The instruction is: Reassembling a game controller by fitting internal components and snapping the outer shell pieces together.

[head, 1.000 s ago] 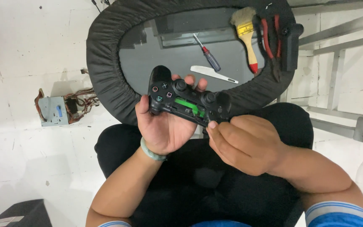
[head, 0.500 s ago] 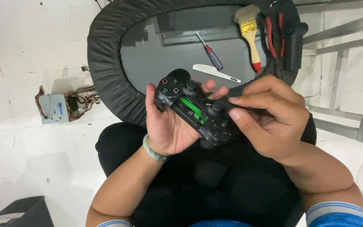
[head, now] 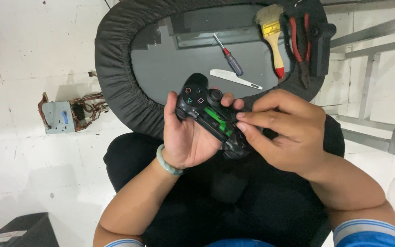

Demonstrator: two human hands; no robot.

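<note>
Two bare hands work on a black gamepad (head: 209,120) held above our lap, just in front of a round table (head: 115,82) with a padded black rim. Our left hand (head: 186,137) cups the gamepad from below, fingers wrapped around its body, thumb along the left side near the four coloured face buttons; this grip is closed firmly on the gamepad. A pale green bangle (head: 168,161) circles the left wrist. Our right hand (head: 284,130) comes in from the right and covers the gamepad's far half; its thumb and forefinger are pinched together at the middle seam, where a strip of green circuit board (head: 218,120) shows through the parted shell. We cannot tell whether anything small sits between those fingertips.

On the grey table top lie a screwdriver (head: 229,60) with a red and blue handle and, just beside it, a flat white pry tool (head: 234,78). On the rim to the right rest a wooden-handled paintbrush (head: 273,34), red-handled pliers (head: 299,43) and a black block (head: 322,48). On the white floor to the left sits a small metal part with a bundle of wires (head: 65,116).
</note>
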